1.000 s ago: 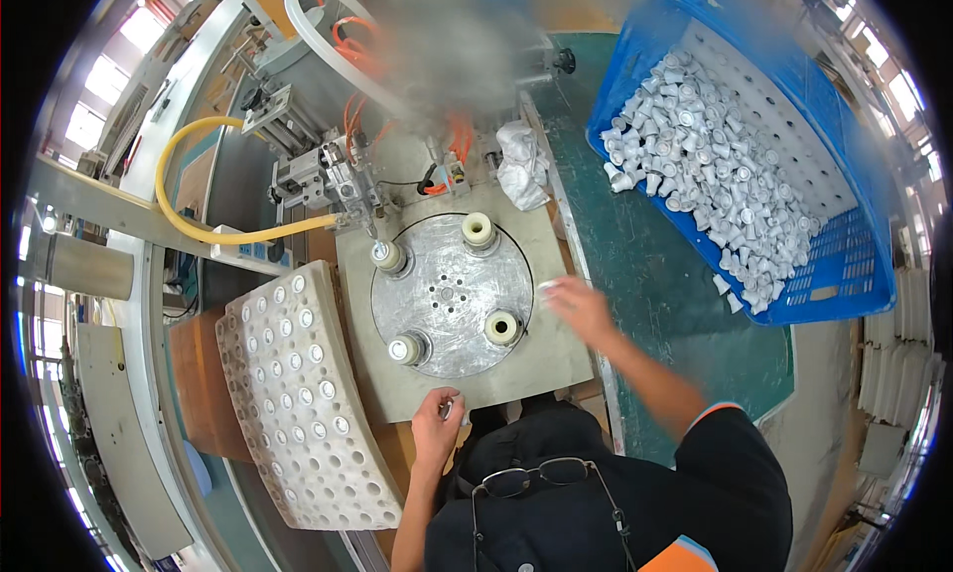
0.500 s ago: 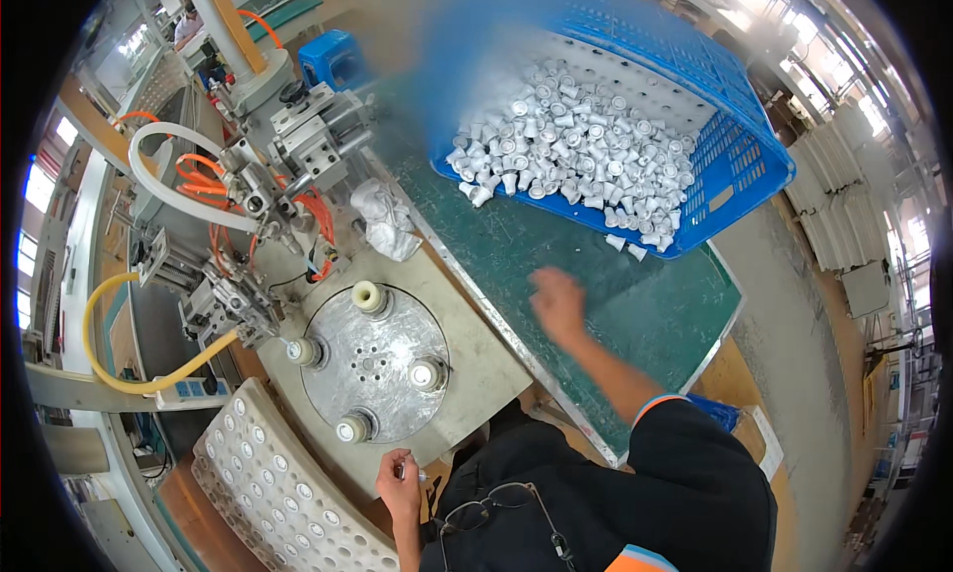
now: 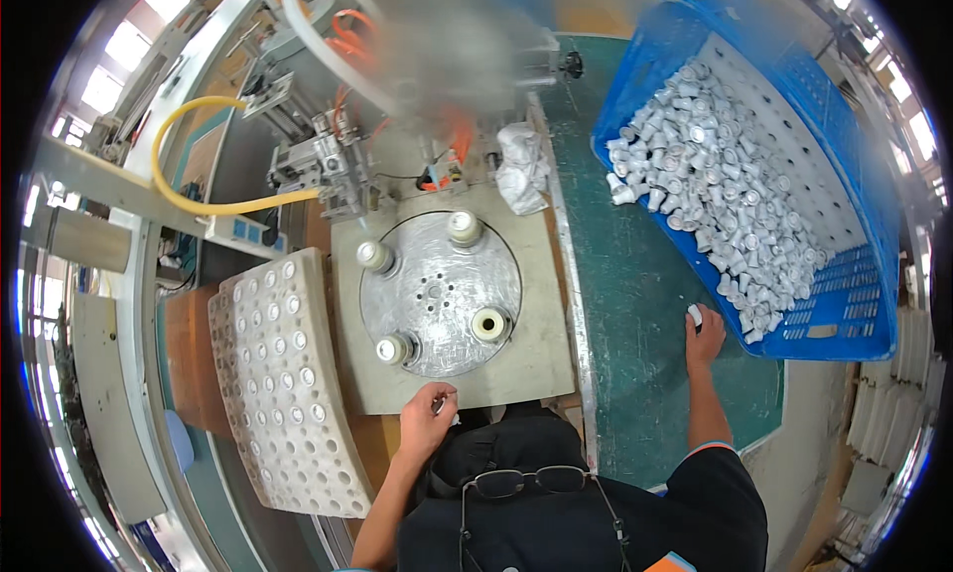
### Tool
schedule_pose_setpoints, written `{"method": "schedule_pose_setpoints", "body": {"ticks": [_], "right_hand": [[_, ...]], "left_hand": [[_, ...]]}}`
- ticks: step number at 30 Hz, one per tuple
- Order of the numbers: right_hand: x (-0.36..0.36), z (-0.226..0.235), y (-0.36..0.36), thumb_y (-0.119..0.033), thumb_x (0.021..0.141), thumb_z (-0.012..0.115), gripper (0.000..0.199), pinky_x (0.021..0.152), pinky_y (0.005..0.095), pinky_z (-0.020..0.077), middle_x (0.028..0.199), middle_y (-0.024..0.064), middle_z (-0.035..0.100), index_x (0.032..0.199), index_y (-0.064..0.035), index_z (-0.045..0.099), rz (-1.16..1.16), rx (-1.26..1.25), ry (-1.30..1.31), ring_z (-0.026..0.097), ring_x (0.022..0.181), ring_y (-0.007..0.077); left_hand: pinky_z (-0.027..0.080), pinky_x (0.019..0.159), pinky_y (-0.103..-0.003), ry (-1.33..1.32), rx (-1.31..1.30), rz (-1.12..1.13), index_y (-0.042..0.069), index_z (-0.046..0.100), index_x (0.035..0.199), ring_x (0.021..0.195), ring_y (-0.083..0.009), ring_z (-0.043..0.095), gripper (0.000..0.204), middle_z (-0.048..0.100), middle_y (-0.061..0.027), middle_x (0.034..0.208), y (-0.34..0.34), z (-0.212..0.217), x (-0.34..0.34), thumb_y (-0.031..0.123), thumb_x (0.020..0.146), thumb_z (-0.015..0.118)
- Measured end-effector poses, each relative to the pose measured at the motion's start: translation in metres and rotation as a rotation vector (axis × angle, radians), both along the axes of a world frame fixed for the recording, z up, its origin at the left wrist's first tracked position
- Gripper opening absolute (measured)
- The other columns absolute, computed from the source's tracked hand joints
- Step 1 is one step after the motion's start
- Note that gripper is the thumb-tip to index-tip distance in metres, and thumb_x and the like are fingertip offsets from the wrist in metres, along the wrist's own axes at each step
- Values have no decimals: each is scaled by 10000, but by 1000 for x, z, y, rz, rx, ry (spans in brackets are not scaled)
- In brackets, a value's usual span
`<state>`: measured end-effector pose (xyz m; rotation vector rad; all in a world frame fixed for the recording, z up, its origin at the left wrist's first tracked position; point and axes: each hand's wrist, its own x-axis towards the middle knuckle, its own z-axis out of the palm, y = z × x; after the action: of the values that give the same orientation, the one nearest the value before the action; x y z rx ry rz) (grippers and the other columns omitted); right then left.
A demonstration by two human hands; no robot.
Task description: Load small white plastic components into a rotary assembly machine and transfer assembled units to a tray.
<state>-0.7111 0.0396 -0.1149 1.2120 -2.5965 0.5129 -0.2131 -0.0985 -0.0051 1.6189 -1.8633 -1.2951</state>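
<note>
My right hand (image 3: pixel 705 344) is closed on a small white flared cap (image 3: pixel 694 316), over the green table beside a blue crate. Many similar white caps (image 3: pixel 710 165) lie heaped in that crate. My left hand (image 3: pixel 429 419) is closed at the front edge of the machine's bed; a bit of something pale shows at its fingers, too hidden to name. Just beyond it is a round metal turntable (image 3: pixel 442 319) with several pale holders. The lower-right holder (image 3: pixel 489 324) shows a dark central hole, while the lower-left holder (image 3: pixel 394 350) has a white top.
The blue crate (image 3: pixel 685 259) stands tilted at the right. Left of the turntable, a pale tray with round pockets (image 3: pixel 323 463) holds several white pieces in rows. Metal clamps with a yellow hose (image 3: pixel 268 205) overhang the turntable's far left. A crumpled white cloth (image 3: pixel 521 170) lies behind.
My view has swung left. My right hand has gone right to the crate's near edge and now holds a white cap. The holder with the hole has moved to lower right; the turntable seems to have turned.
</note>
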Motion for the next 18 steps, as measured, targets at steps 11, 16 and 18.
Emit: {"method": "schedule_pose_setpoints", "body": {"ticks": [11, 16, 18], "right_hand": [[225, 83, -150, -266, 757, 706, 253, 672, 342, 456, 840, 43, 586, 980, -160, 654, 915, -145, -451, 584, 762, 206], [271, 52, -179, -329, 770, 681, 366, 630, 326, 433, 925, 13, 545, 1113, -221, 614, 1104, 16, -171, 564, 735, 167], [276, 50, -182, -356, 777, 668, 414, 623, 322, 430, 973, 9, 532, 1166, -238, 590, 1164, 41, -91, 560, 730, 160]], "left_hand": [[468, 604, -278, -5, 20, 37, 42, 633, 923, 641, -147, 591, 145, 630, -72, 755, 5, 6, 17, 150, 828, 621], [490, 653, -306, 23, 51, 81, 62, 644, 931, 703, -203, 624, 161, 652, -95, 815, 5, 9, 38, 172, 814, 627], [491, 658, -302, 40, -45, 122, 60, 647, 935, 706, -191, 626, 157, 652, -96, 803, 8, 5, 51, 159, 814, 627]]}}
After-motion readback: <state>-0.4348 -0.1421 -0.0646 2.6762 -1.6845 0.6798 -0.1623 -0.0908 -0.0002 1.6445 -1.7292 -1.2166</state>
